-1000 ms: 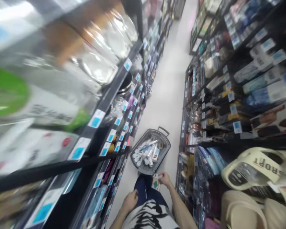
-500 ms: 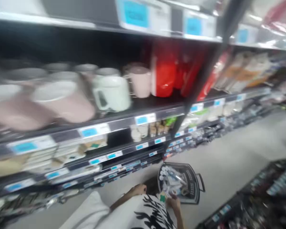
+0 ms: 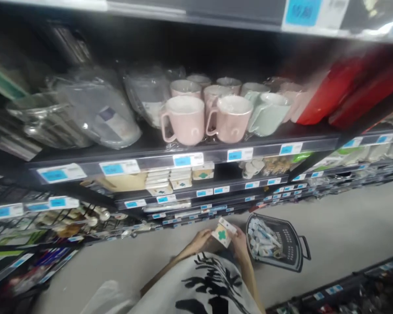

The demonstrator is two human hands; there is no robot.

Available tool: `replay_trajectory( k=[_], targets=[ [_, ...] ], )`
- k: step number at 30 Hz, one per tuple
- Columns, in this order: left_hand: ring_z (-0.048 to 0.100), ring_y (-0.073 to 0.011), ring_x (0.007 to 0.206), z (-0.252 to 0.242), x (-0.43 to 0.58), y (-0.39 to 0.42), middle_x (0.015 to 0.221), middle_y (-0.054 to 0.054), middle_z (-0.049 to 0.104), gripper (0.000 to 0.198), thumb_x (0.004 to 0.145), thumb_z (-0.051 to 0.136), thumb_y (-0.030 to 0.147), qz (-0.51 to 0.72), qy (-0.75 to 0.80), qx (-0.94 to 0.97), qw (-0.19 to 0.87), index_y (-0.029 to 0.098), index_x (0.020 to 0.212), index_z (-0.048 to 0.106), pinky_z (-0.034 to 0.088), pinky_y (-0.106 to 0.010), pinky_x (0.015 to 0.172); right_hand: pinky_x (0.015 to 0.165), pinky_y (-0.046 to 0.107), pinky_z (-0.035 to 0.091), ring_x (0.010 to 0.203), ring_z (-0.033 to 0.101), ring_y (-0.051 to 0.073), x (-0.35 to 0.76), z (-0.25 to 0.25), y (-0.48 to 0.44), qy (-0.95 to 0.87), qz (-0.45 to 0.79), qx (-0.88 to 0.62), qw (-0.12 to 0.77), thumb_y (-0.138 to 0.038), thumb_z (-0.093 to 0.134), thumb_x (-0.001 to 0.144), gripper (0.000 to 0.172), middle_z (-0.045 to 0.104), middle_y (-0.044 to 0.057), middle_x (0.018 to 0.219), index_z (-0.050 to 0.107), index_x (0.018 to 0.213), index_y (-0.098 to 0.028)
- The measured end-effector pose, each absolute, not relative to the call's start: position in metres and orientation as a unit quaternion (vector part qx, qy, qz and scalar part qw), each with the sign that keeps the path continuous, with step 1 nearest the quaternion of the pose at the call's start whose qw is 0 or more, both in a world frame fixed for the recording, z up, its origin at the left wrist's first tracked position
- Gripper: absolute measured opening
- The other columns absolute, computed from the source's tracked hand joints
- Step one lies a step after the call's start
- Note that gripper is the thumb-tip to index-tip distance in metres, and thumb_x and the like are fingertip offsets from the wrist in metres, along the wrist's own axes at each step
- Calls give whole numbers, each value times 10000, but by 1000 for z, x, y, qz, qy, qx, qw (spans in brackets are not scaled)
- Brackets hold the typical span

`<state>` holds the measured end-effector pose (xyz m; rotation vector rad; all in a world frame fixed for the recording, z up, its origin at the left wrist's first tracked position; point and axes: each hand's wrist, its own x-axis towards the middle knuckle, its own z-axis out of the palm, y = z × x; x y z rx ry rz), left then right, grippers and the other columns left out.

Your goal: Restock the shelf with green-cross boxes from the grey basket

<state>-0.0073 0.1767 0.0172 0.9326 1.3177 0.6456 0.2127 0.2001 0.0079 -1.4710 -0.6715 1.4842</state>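
Note:
A small flat pack with a green clover-shaped print (image 3: 222,234) is in front of my shirt, low in the view. My right hand (image 3: 239,242) grips its right side. At its left edge are the closed fingers of my left hand (image 3: 201,240), holding that side. Similar packs (image 3: 180,178) lie stacked on the second shelf (image 3: 231,186) above. To the right of my right hand, a dark shopping basket (image 3: 290,248) on the floor contains several white, bottle-like items (image 3: 263,237), too small to name.
Pink mugs (image 3: 186,120) and a pale green mug (image 3: 271,114) stand on the upper shelf, beside clear plastic-wrapped jugs (image 3: 101,111) and red goods (image 3: 330,93). Price tags line the shelf edges. Another shelf unit (image 3: 334,285) borders the grey aisle floor (image 3: 334,218) at lower right.
My view has swung left, bringing jugs and a left-hand shelf into sight. My left hand has come from beside my body to the clover-print pack, which my right hand held before.

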Motion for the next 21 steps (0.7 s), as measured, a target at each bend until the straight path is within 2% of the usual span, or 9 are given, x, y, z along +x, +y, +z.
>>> replay_trajectory(
  k=[2, 4, 9, 12, 15, 18, 21],
  targets=[
    [727, -284, 891, 39, -26, 165, 933, -127, 756, 622, 769, 648, 700, 351, 552, 340, 676, 161, 1073, 703, 573, -396, 760, 734, 419, 612, 764, 743, 298, 186, 32, 204, -287, 616, -586, 441, -475, 950, 442, 682, 790, 84, 850, 709, 1008, -181],
    [732, -256, 858, 58, -39, 155, 902, -105, 755, 643, 730, 716, 693, 395, 536, 309, 679, 159, 1086, 688, 577, -380, 773, 751, 380, 603, 769, 736, 263, 166, 57, 210, -310, 623, -567, 441, -433, 959, 471, 619, 797, 83, 858, 727, 981, -171],
    [719, -218, 758, 87, -50, 146, 830, -74, 744, 584, 733, 754, 673, 488, 565, 283, 602, 148, 983, 691, 574, -343, 722, 791, 370, 599, 833, 742, 246, 129, 101, 221, -332, 644, -522, 449, -402, 956, 525, 564, 811, 93, 943, 741, 989, -165],
    [702, -201, 699, 99, -49, 149, 754, -59, 740, 570, 739, 768, 647, 529, 581, 273, 555, 133, 976, 708, 564, -335, 721, 832, 369, 598, 872, 751, 243, 120, 112, 220, -330, 669, -493, 447, -421, 945, 573, 561, 813, 93, 989, 743, 1033, -171],
    [694, -193, 672, 109, -47, 154, 724, -58, 745, 537, 751, 782, 605, 557, 590, 266, 521, 124, 985, 733, 552, -323, 712, 835, 378, 606, 865, 759, 250, 121, 115, 218, -348, 715, -453, 404, -450, 929, 622, 528, 816, 94, 981, 759, 1039, -175],
    [686, -191, 655, 114, -43, 155, 669, -42, 732, 537, 762, 775, 591, 554, 611, 276, 493, 115, 1012, 770, 535, -313, 713, 811, 379, 620, 855, 760, 250, 126, 116, 221, -364, 724, -434, 392, -471, 916, 648, 497, 818, 90, 968, 772, 1021, -174],
    [666, -186, 627, 113, -36, 155, 602, -25, 709, 586, 769, 761, 596, 532, 639, 293, 471, 97, 1074, 789, 519, -310, 723, 772, 375, 631, 833, 755, 238, 134, 117, 226, -373, 713, -432, 407, -464, 921, 641, 546, 819, 64, 952, 756, 1083, -188]
  ],
)
